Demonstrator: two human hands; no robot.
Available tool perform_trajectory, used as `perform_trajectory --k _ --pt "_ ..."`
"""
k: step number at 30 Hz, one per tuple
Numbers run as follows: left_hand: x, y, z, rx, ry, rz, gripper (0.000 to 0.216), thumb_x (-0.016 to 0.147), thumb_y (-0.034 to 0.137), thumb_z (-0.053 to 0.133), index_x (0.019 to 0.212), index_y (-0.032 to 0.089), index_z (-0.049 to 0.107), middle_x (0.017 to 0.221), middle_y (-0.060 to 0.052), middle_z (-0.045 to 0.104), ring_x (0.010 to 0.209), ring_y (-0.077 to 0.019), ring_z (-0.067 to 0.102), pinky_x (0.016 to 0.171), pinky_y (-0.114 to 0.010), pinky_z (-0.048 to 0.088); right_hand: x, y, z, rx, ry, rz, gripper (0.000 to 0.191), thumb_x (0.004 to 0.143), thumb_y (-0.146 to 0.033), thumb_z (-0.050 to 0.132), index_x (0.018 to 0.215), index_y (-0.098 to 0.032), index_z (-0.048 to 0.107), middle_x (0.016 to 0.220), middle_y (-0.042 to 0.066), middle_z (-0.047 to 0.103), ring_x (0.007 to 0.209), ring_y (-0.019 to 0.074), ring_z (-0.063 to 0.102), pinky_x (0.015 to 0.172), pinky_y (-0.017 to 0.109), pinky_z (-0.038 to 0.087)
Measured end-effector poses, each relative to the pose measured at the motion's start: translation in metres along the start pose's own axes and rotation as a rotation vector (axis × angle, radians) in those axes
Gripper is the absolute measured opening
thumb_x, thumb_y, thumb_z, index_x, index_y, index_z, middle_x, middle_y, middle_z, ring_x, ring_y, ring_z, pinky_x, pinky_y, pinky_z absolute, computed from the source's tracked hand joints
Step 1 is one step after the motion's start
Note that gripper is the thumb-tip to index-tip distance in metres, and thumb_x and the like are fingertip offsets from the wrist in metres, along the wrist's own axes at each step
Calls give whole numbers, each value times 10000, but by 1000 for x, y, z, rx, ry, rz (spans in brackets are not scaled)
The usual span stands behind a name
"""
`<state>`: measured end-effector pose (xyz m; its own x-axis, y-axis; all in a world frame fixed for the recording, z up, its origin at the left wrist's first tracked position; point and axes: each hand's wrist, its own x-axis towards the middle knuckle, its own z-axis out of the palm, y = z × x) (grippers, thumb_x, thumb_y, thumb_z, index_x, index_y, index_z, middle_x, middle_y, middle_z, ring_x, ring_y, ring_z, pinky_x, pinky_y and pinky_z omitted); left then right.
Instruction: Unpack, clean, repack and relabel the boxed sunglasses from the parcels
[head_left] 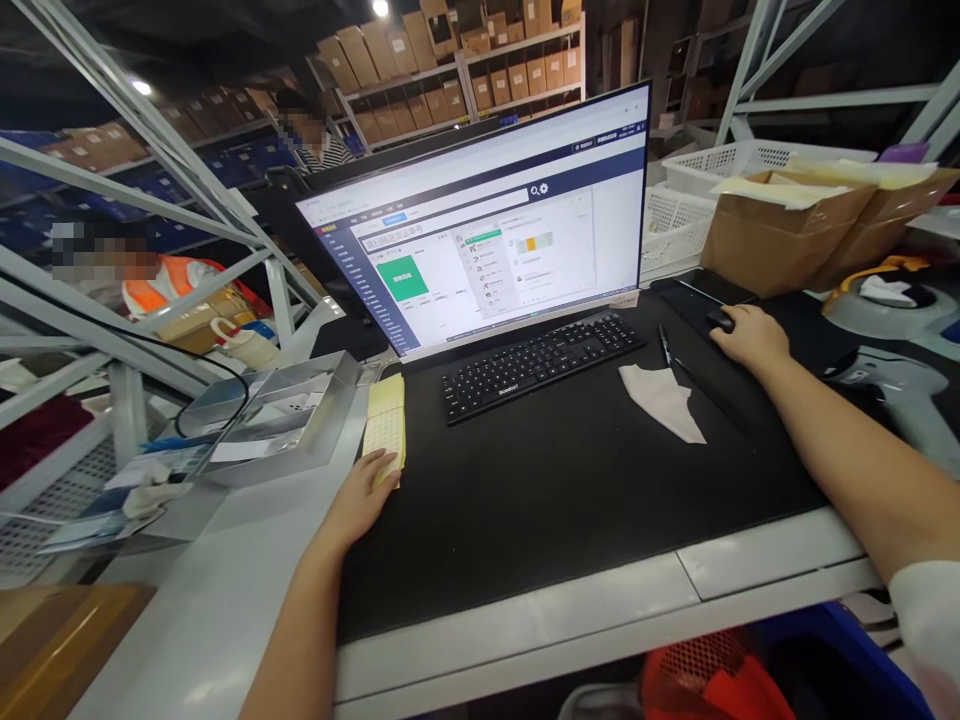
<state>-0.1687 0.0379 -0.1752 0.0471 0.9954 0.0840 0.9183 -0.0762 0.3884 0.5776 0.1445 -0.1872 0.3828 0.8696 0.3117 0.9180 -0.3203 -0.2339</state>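
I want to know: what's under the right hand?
A black mouse peeks out under the right hand, on the black mat. The hand covers most of it, hiding its buttons.

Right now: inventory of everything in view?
mat: 1, black, on desk
keyboard: 1, black, on mat
monitor: 1, lit, behind keyboard
pen: 1, black, right of keyboard
tissue: 1, white, beside pen
cardboard boxes: 2, brown, far right
baskets: 2, white, behind boxes
scanner: 1, grey, right edge
tray: 1, metal, left of mat
co-workers: 2, beyond racks, left
label pad: 1, yellow, mat's left edge
mouse: 1, black, right of pen
left hand: 1, bare, on label pad
right hand: 1, bare, on mouse
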Motion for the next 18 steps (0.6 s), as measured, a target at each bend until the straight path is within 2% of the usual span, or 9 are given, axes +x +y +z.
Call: perform_trajectory --k 6,11,18 --pt "-2 2 -1 31 2 24 647 844 622 533 1274 163 684 1464 -158 589 1405 -341 538 1239 -524 379 0 -1 1 9 5 -10 582 921 -443 502 1421 -162 602 1501 139 551 1277 334 570 1086 428 458" --pt "-6 2 -1 35 -1 47 715 789 633 632 1332 169 653 1498 -167 556 1417 -352 524 1225 -516 401 1 -1 1 12 2 -2 576 910 -437 515 1408 -162 607 1480 142 566 1254 330 568 1058 415 457" --pt "-3 5 -7 -6 33 73 662 731 666 675 1188 186 686 1396 -161 642 1330 -350 597 1185 -498 446 2 0 1 14 -5 1 580 909 -445 508 1406 -160 605 1484 146 561 1244 336 566 1037 419 457"
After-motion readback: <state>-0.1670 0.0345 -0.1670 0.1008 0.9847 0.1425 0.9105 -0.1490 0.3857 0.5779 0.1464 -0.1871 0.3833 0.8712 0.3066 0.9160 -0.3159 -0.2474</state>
